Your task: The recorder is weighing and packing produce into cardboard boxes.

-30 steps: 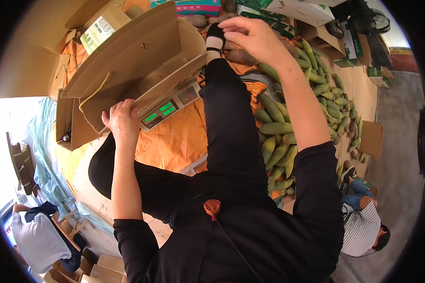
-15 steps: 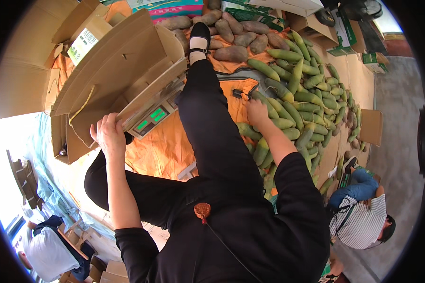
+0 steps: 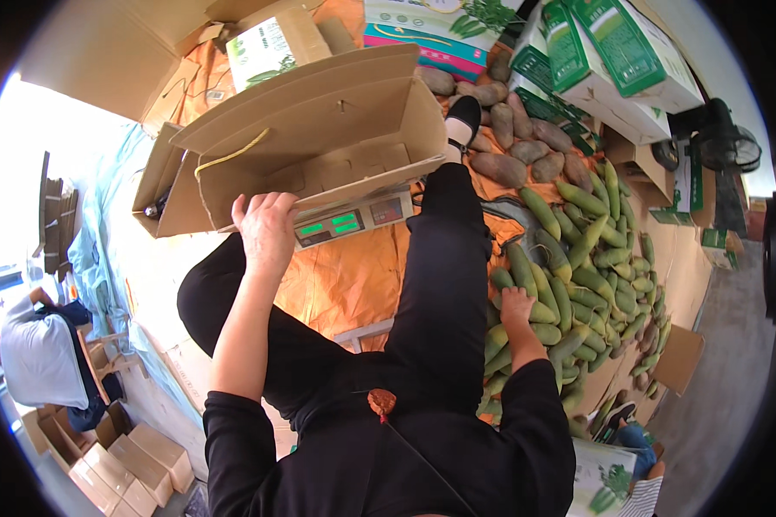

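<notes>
An open cardboard box with a yellow rope handle rests on a digital scale whose displays glow green. My left hand has its fingers curled over the box's near edge, beside the displays. To the right, my right hand is in a large pile of green radishes. Its fingers are bent down around one radish at the pile's near left side; the fingertips are partly hidden. The box's inside shows bare cardboard where I can see it.
Brownish-red tubers lie beyond my foot on an orange sheet. Green and white cartons stand at the far right, near a black fan. Another person is at the left; someone else shows partly at lower right.
The view has turned, so the box and scale appear farther right and more level. My right hand has moved from beside a black buckle on orange cloth nearer to me, onto the radishes.
</notes>
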`<act>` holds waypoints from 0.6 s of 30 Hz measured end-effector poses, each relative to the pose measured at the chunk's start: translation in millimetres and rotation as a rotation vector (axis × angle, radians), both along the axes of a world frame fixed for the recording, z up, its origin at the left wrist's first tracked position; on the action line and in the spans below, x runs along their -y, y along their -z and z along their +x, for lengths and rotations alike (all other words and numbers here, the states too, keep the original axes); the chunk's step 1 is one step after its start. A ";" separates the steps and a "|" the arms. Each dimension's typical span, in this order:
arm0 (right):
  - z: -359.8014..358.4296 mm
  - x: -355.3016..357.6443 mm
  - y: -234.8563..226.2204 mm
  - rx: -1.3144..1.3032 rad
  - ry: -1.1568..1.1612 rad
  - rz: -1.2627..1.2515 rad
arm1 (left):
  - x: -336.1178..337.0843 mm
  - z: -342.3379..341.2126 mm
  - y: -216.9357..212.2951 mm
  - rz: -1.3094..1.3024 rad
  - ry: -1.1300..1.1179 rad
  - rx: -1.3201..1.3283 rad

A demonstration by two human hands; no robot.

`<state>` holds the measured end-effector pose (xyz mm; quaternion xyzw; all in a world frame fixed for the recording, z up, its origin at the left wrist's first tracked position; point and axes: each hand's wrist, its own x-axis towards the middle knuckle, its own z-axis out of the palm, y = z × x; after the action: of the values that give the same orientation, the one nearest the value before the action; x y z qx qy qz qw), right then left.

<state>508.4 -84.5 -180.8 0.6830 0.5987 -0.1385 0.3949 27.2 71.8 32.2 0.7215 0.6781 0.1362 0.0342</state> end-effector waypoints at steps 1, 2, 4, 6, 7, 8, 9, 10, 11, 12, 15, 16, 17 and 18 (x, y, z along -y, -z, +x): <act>-7.9 -12.8 -14.8 -0.011 -0.024 0.002 | 1.8 -3.3 -0.6 0.004 -0.011 -0.010; -17.7 -28.4 -36.3 -0.083 0.072 0.093 | 4.9 -8.3 -1.4 0.011 -0.025 -0.011; -9.1 -41.1 -46.8 -0.284 0.280 0.332 | 3.2 -6.8 -0.5 0.020 -0.026 -0.003; 7.1 -56.5 -44.7 -0.493 0.305 0.527 | 1.6 -3.9 0.0 0.024 -0.011 0.009; 5.8 -68.7 -48.1 -0.713 0.331 0.717 | 1.0 -2.9 0.3 0.029 -0.016 0.012; 5.4 -81.3 -52.3 -0.713 0.323 0.721 | 0.4 -1.2 1.0 0.030 -0.005 0.018; -2.9 -99.9 -68.1 -0.945 0.430 0.785 | -0.1 -1.2 2.1 0.031 0.003 0.019; -16.2 -117.0 -89.9 -1.183 0.538 0.835 | 0.8 -3.4 3.1 0.031 0.002 0.010; -34.9 -134.4 -122.0 -1.254 0.538 0.848 | 1.6 -5.3 3.8 0.037 -0.009 0.005; -54.3 -149.3 -161.6 -1.319 0.539 0.865 | 1.6 -5.4 4.8 0.040 -0.005 0.010; -107.3 -181.3 -258.8 -1.616 0.423 0.926 | 3.8 -8.9 6.6 0.057 0.007 0.016; -122.4 -190.1 -283.8 -1.676 0.411 0.908 | 6.1 -11.4 6.4 0.057 0.006 0.003; -136.8 -197.8 -306.4 -1.741 0.321 0.927 | 5.4 -11.1 6.9 0.058 0.015 -0.004; -151.9 -204.8 -326.0 -1.801 0.229 0.946 | 4.3 -10.1 7.1 0.058 0.025 -0.002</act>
<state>356.6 120.3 145.2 0.4642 0.5976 -0.3868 -0.5270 17.2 67.5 25.2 0.7307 0.6648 0.1546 0.0145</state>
